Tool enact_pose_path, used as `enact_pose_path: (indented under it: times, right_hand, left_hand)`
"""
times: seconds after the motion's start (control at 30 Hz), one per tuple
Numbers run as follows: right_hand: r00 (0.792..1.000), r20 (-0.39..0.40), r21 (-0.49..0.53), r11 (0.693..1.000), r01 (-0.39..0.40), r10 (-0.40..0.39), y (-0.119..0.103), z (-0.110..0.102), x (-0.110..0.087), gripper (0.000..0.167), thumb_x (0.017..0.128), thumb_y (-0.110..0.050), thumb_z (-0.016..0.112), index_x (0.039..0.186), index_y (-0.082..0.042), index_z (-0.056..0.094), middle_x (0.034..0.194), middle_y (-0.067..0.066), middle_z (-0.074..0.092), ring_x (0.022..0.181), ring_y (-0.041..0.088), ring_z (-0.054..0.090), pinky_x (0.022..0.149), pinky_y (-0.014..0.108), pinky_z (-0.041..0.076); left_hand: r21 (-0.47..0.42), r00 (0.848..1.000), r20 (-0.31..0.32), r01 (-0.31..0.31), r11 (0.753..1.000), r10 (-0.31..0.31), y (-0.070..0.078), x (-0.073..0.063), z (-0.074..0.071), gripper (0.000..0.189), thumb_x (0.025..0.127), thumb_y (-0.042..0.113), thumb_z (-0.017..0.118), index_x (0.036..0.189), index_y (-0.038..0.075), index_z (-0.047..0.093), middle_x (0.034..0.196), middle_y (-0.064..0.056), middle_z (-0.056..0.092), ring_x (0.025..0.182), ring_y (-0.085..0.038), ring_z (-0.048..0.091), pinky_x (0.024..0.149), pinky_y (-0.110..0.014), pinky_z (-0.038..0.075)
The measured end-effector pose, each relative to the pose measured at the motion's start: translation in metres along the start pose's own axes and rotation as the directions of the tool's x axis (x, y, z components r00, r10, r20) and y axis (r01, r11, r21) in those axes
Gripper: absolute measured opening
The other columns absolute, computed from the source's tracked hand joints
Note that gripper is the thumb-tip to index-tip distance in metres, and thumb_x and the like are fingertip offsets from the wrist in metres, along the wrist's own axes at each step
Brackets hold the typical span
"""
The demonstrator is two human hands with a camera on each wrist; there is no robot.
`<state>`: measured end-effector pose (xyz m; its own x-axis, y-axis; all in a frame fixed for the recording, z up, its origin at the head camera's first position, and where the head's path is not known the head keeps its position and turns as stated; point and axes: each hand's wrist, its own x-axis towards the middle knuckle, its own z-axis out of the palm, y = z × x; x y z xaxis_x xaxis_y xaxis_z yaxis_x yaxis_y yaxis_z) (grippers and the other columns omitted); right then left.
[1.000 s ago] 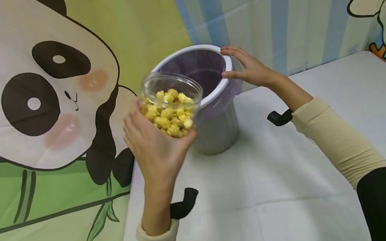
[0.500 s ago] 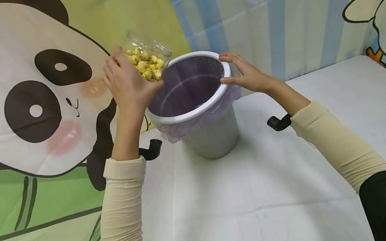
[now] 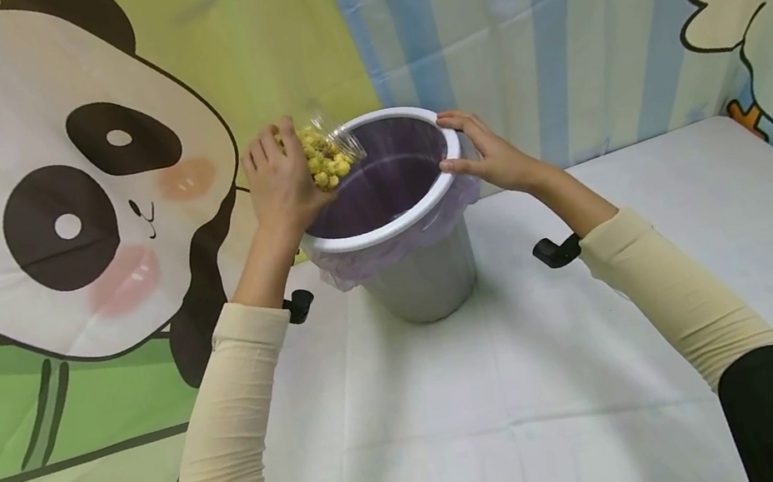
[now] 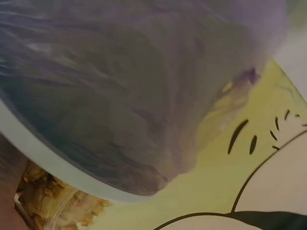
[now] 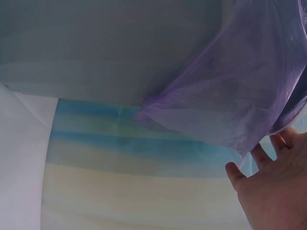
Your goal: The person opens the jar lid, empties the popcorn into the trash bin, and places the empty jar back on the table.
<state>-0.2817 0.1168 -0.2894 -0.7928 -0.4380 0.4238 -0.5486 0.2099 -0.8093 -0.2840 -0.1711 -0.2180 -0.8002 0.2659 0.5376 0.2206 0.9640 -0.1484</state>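
Note:
In the head view my left hand (image 3: 282,183) grips a clear plastic tub of yellow popcorn (image 3: 326,159). The tub is tilted, its mouth pointing right over the near-left part of a grey trash can (image 3: 430,276). Popcorn also shows through the tub (image 4: 60,203) below the rim in the left wrist view. On the can's right side, my right hand (image 3: 494,155) holds the white rim (image 3: 385,233) with thumb and fingers. A purple bag (image 3: 392,177) lines the can and hangs over its outside. The can's bottom inside is hard to make out.
The can stands on a white-covered table (image 3: 473,404). Right behind it hangs a printed cloth backdrop (image 3: 474,25) with stripes and a panda. A black wrist mount (image 3: 557,252) juts from the right wrist, another mount (image 3: 300,305) from the left.
My left hand has carried the popcorn tub up and away to the can's mouth, then lowered and tipped it further. My right hand stays at the rim.

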Motion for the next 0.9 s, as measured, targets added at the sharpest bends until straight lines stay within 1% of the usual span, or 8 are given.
enact_pose_path:
  times: [0.07, 0.17, 0.37, 0.47, 0.63, 0.73, 0.83, 0.9]
  right_hand:
    - [1.000, -0.001, 0.002, 1.000, -0.001, 0.001, 0.0001, 0.0007, -0.0001, 0.068, 0.086, -0.014, 0.059, 0.141, 0.005, 0.024, 0.149, 0.017, 0.014, 0.137, 0.026, 0.009, 0.108, 0.049, 0.009]
    - [1.000, -0.003, 0.007, 1.000, 0.001, -0.001, -0.0002, 0.0015, -0.0002, 0.068, 0.085, -0.012, 0.059, 0.141, 0.006, 0.025, 0.149, 0.017, 0.014, 0.137, 0.027, 0.009, 0.108, 0.049, 0.009]
    - [1.000, -0.001, 0.010, 1.000, 0.005, -0.005, -0.0016, 0.0029, -0.0003, 0.067, 0.085, -0.010, 0.058, 0.141, 0.006, 0.024, 0.149, 0.018, 0.013, 0.137, 0.028, 0.009, 0.108, 0.050, 0.010]
    - [1.000, -0.003, 0.007, 1.000, 0.004, -0.004, -0.0012, 0.0028, -0.0003, 0.067, 0.086, -0.011, 0.058, 0.141, 0.006, 0.023, 0.149, 0.018, 0.013, 0.137, 0.028, 0.008, 0.108, 0.050, 0.009]
    - [1.000, -0.003, 0.023, 1.000, 0.008, -0.008, 0.0004, 0.0018, 0.0009, 0.068, 0.086, -0.012, 0.058, 0.141, 0.005, 0.022, 0.149, 0.018, 0.011, 0.138, 0.027, 0.007, 0.108, 0.049, 0.009]
    - [1.000, -0.004, 0.030, 1.000, 0.010, -0.010, 0.0007, 0.0021, 0.0012, 0.068, 0.086, -0.012, 0.058, 0.141, 0.005, 0.022, 0.149, 0.018, 0.011, 0.138, 0.027, 0.007, 0.108, 0.049, 0.009]
    - [1.000, -0.006, 0.036, 0.999, 0.013, -0.013, 0.0008, 0.0029, 0.0004, 0.068, 0.086, -0.012, 0.058, 0.141, 0.006, 0.023, 0.149, 0.019, 0.010, 0.138, 0.028, 0.006, 0.108, 0.050, 0.009]
    - [1.000, -0.007, 0.041, 0.999, 0.014, -0.014, 0.0007, 0.0035, -0.0007, 0.068, 0.086, -0.011, 0.058, 0.141, 0.006, 0.023, 0.149, 0.019, 0.010, 0.138, 0.029, 0.006, 0.108, 0.050, 0.008]
  left_hand:
    - [0.027, 0.998, -0.007, -0.058, 0.998, 0.058, -0.0009, 0.0004, 0.0024, 0.112, 0.051, 0.046, 0.086, 0.134, 0.001, 0.027, 0.127, -0.025, 0.037, 0.117, -0.041, 0.036, 0.099, -0.048, 0.026]
    - [0.060, 0.993, -0.002, -0.120, 0.991, 0.120, -0.0017, 0.0008, 0.0050, 0.110, 0.050, 0.043, 0.087, 0.133, 0.001, 0.028, 0.127, -0.026, 0.039, 0.116, -0.042, 0.037, 0.097, -0.049, 0.028]
    - [0.119, 0.981, 0.038, -0.193, 0.974, 0.190, -0.0017, 0.0000, 0.0065, 0.114, 0.047, 0.042, 0.089, 0.133, 0.001, 0.027, 0.128, -0.027, 0.038, 0.117, -0.043, 0.037, 0.098, -0.049, 0.028]
    - [0.151, 0.974, 0.061, -0.223, 0.963, 0.216, -0.0014, 0.0000, 0.0058, 0.114, 0.048, 0.041, 0.088, 0.135, 0.001, 0.026, 0.129, -0.027, 0.036, 0.118, -0.043, 0.036, 0.099, -0.049, 0.027]
    - [0.213, 0.962, 0.092, -0.270, 0.939, 0.256, -0.0026, 0.0010, 0.0032, 0.108, 0.053, 0.037, 0.085, 0.136, 0.001, 0.025, 0.128, -0.027, 0.036, 0.117, -0.041, 0.035, 0.100, -0.048, 0.026]
    - [0.236, 0.954, 0.101, -0.299, 0.925, 0.283, -0.0033, 0.0012, 0.0021, 0.100, 0.058, 0.031, 0.081, 0.136, 0.001, 0.025, 0.128, -0.027, 0.036, 0.116, -0.041, 0.035, 0.100, -0.048, 0.026]
    - [0.249, 0.944, 0.095, -0.331, 0.910, 0.317, -0.0030, 0.0003, 0.0013, 0.088, 0.064, 0.022, 0.074, 0.135, 0.001, 0.026, 0.128, -0.027, 0.036, 0.116, -0.042, 0.035, 0.099, -0.048, 0.025]
    - [0.265, 0.935, 0.080, -0.353, 0.897, 0.344, -0.0019, -0.0002, 0.0015, 0.082, 0.065, 0.016, 0.070, 0.133, 0.001, 0.027, 0.126, -0.027, 0.037, 0.115, -0.041, 0.035, 0.098, -0.048, 0.026]
